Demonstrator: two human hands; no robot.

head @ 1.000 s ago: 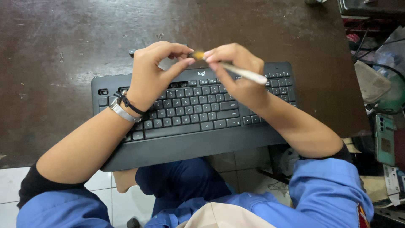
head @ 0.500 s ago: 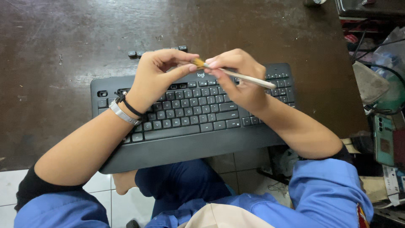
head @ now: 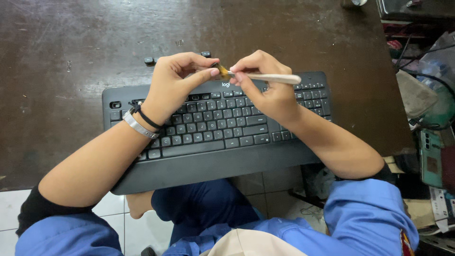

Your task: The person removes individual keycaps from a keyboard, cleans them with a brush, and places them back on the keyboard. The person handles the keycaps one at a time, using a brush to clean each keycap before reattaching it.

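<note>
The right hand (head: pixel 265 87) is pinching a small brush (head: pixel 265 77) near its ferrule, the pale handle sticking out to the right over the knuckles. The left hand (head: pixel 173 83) is closing its grip on the bristle end: thumb and forefinger are meeting at the yellowish tip, so the brush is lying between the two grips, held just above the far edge of the keyboard (head: pixel 213 123).

The keyboard is sitting black and wide under both hands, its near palm rest overhanging the near edge of the counter (head: pixel 71 57). Both forearms are crossing over its keys, hiding part of the left and right key blocks. A bracelet (head: pixel 137 124) and a dark band are circling the left wrist.

Two loose keycaps (head: pixel 149 60) are lying on the dark counter just beyond the keyboard, far-left of the hands. Clutter is piling up at the right, off the counter.
</note>
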